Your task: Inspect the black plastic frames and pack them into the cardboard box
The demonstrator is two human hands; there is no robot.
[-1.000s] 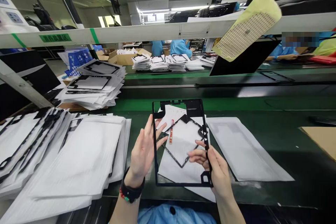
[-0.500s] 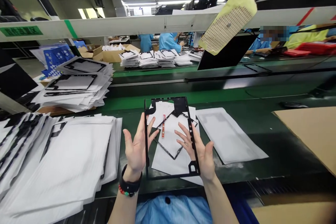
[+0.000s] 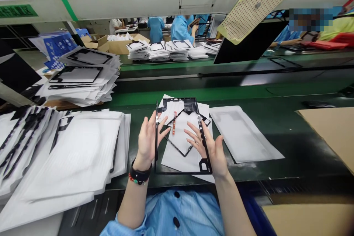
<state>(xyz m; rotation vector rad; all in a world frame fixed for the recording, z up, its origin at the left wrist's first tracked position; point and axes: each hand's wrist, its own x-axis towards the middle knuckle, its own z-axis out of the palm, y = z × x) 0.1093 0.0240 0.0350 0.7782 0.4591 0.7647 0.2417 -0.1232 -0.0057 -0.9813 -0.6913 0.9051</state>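
Observation:
Between my two hands is a thin, black rectangular frame [image 3: 190, 106], raised above the bench and tilted. My left hand [image 3: 147, 139] supports its left side, with fingers spread and partly seen through the opening. On the opposite side, my right hand [image 3: 216, 152] holds the edge between thumb and fingers, its fingertips showing inside the opening. Beneath it, a second black frame [image 3: 177, 146] lies askew on white sheets [image 3: 173, 162]. A short red strip [image 3: 174, 127] rests there too. Just right of these sits a flat white sleeve [image 3: 243, 134] with a faint dark shape inside.
Stacks of white sleeves with black frames [image 3: 74, 155] crowd the left side, with another pile [image 3: 80, 81] behind. Cardboard [image 3: 329, 129] lies at right. A yellow dotted sheet [image 3: 257, 5] hangs from the white crossbar [image 3: 124, 3]. Co-workers in blue [image 3: 181, 29] are farther back.
The view has tilted downward slightly. The held frame has turned a little, showing more of its inner edges and corner plate. Both hands keep their hold on its sides.

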